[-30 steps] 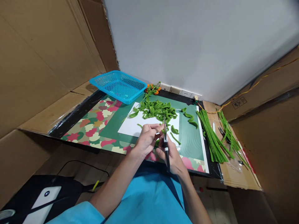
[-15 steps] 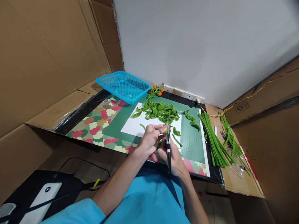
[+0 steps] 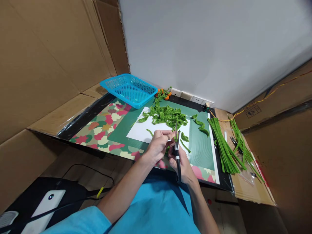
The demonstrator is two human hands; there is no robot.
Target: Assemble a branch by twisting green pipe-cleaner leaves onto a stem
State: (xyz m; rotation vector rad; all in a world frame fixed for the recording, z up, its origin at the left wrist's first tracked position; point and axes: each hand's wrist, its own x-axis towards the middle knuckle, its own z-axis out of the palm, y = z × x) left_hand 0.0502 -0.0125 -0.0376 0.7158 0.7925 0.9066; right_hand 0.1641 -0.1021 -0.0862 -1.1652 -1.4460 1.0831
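My right hand [image 3: 183, 167] is closed around black-handled scissors [image 3: 177, 152], whose blades point away from me and stand slightly apart. Just left of the blades, my left hand [image 3: 158, 146] pinches a small green pipe cleaner piece, mostly hidden by fingers and scissors. Beyond both hands, a heap of green pipe cleaner leaves [image 3: 168, 114] covers the far part of a white sheet [image 3: 137, 132]. A single leaf [image 3: 184, 137] and a short pipe cleaner strip [image 3: 185, 146] lie right of the scissors.
A blue basket [image 3: 133, 92] stands at the back left, beside orange-and-green pipe cleaner flowers [image 3: 163, 94]. Several loose leaves [image 3: 201, 125] are on the green mat [image 3: 202, 149]. Long green pipe cleaners [image 3: 223, 149] and black-handled pliers [image 3: 235, 144] lie at the right. Cardboard walls flank the table.
The scissor blades have parted a little, and the handles have shifted slightly right with my right hand. My left hand keeps its pinch in nearly the same place.
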